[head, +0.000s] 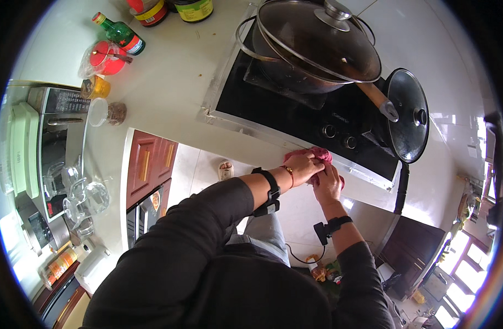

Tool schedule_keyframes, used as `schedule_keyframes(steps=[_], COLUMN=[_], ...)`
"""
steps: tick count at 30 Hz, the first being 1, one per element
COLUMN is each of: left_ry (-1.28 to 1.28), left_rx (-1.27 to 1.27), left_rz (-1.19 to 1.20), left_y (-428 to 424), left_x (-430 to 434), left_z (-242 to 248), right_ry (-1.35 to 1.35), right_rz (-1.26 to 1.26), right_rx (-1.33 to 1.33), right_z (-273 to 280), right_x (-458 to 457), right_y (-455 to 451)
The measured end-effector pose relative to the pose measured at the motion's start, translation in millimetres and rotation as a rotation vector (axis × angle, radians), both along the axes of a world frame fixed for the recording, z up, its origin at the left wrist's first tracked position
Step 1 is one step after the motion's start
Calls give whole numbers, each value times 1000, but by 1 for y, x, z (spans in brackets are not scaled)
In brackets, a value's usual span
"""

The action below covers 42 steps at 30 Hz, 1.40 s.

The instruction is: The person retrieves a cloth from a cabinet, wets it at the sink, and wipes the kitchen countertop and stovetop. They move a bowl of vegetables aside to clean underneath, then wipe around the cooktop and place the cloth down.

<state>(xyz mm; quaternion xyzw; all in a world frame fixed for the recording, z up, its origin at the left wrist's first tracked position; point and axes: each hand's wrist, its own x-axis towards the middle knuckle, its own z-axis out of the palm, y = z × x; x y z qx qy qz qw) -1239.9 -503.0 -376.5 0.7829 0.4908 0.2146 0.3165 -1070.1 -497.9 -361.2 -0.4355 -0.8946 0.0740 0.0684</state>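
A bunched red cloth (323, 153) is held at the front edge of the counter, just below the stove. My left hand (305, 167) presses on its left part, with the fingers curled into the folds. On the right, my right hand (328, 186) grips the cloth, its fingertips meeting those of the left. The cloth's lower end shows beside the right fingers. Directly beyond the hands are the control knobs (328, 131) of the black glass cooktop (251, 96), set in a metal frame (272, 142).
A wok (272, 76) with a tilted glass lid (317, 45) stands on the cooktop. A lidded pan (407, 115) is at the right, its black handle (402, 189) reaching over the counter edge. A green bottle (126, 38), glass pitchers (95, 197) and a microwave (56, 135) line the left side.
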Motion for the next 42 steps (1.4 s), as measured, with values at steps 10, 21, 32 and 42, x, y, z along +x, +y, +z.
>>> schedule_keyframes(steps=[10, 21, 32, 42], left_ry=[48, 172, 64, -11], left_rx=[20, 135, -77, -74], left_rz=[335, 316, -72, 387], left_y=[-71, -61, 22, -60], left_x=[-178, -139, 50, -138], left_z=[15, 17, 9, 10], right_ry=[206, 250, 40, 94], right_rz=[351, 345, -116, 347], right_rx=[-27, -116, -55, -144], right_z=[-15, -16, 4, -17], right_x=[-177, -138, 50, -138], right_y=[-10, -2, 9, -2])
